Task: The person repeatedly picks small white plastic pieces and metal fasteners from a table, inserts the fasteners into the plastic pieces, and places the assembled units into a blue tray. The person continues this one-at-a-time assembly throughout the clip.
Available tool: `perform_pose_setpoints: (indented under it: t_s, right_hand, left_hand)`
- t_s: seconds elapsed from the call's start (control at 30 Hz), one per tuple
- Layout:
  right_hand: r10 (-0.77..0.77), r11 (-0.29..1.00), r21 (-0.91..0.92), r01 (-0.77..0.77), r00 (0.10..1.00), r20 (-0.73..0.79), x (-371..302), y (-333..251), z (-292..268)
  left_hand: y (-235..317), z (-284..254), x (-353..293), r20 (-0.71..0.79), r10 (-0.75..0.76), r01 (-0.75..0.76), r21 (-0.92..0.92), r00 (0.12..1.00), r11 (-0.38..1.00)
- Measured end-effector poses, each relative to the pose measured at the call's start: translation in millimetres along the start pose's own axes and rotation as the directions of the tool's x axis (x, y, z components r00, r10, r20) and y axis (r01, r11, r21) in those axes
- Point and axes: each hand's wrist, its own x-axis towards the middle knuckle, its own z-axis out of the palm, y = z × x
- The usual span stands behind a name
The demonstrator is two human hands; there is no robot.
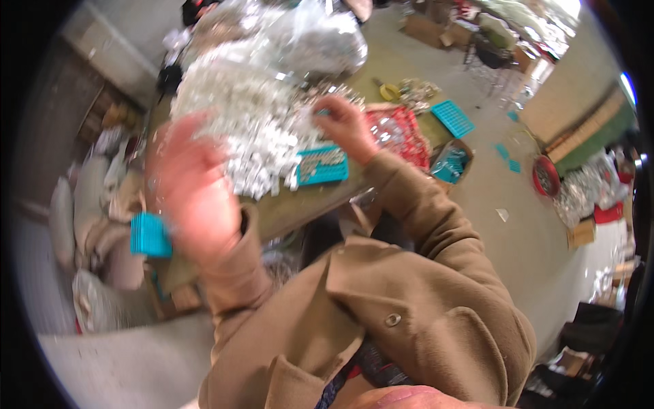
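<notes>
Lying near the front edge of the surface [283, 206], the tray [321, 165], teal and partly covered with small pieces, sits in front of the right hand [349, 128], between the white heap [262, 129] and the right sleeve [422, 191]. It looks like the easiest thing to upset: a low sweep of that sleeve could push it toward the edge or jolt its pieces out of line. Loose bits from the heap crowd its left end, so any slide of the heap might spill onto it.

The left hand [192, 167] is badly blurred, and I cannot tell whether its fingers are apart or together. Its wrist is beside the stack [151, 235] of teal trays, which a careless drop of the arm could knock. The right fingers are bent, thumb side close in by a small bluish bit; whether they grip it is unclear.

The tray's long axis runs roughly left to right, its right end slightly farther from the person, with the short left end facing the heap.
</notes>
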Motion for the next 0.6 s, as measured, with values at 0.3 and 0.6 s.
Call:
perform_pose_setpoints:
  t_s: [0.3,0.6]
  right_hand:
    - [-0.401,0.855,-0.312,0.415,0.91,0.11,-56,-17,-23]
    - [-0.078,0.991,-0.113,0.073,0.996,-0.041,-71,19,-62]
  left_hand:
    - [-105,18,-58,0.293,-0.48,0.469,0.112,0.827,0.876]
    - [-148,33,-71,0.168,-0.614,0.539,0.34,0.771,0.77]
